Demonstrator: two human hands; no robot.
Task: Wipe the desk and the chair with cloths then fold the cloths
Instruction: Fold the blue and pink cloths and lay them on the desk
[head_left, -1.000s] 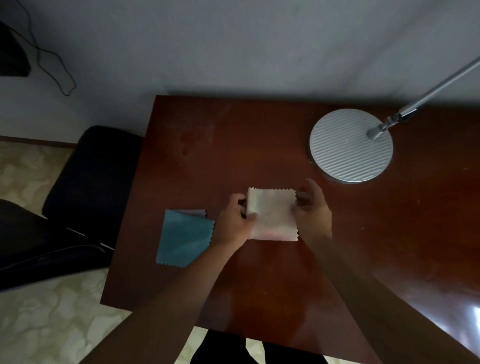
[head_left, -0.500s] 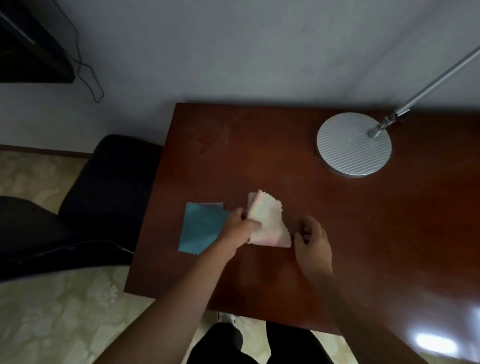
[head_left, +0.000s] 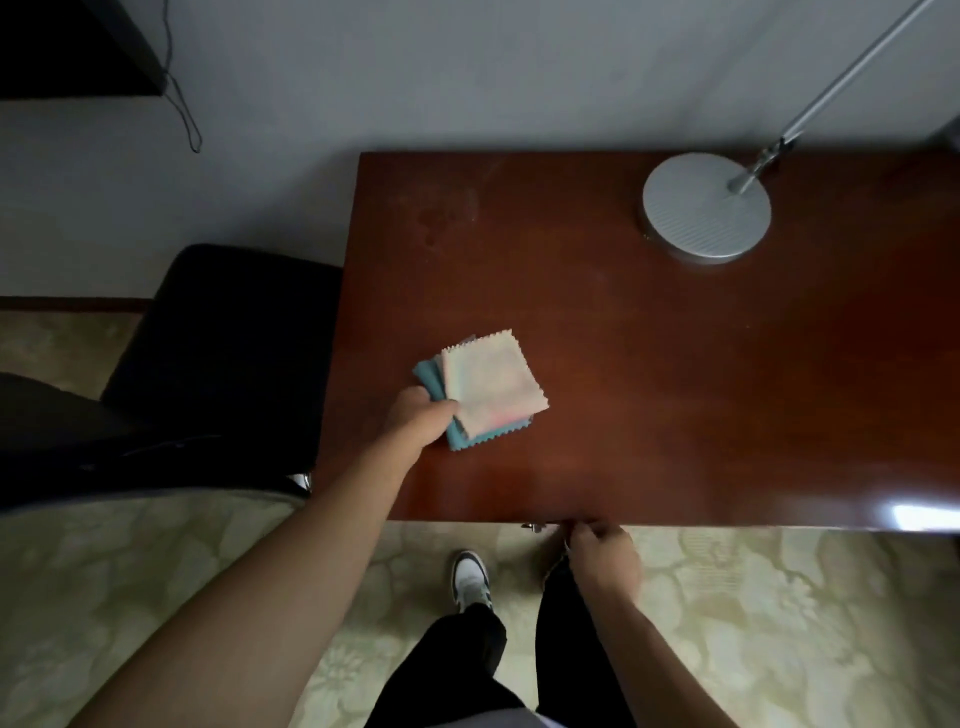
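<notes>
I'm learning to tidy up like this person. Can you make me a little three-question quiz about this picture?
1. True or false: the pale cloth lies on top of the teal cloth.
2. Which hand touches the cloths? A left hand B right hand
3. Fill in: the lamp base stands on the ____.

Key: 1 true; 2 A; 3 desk
</notes>
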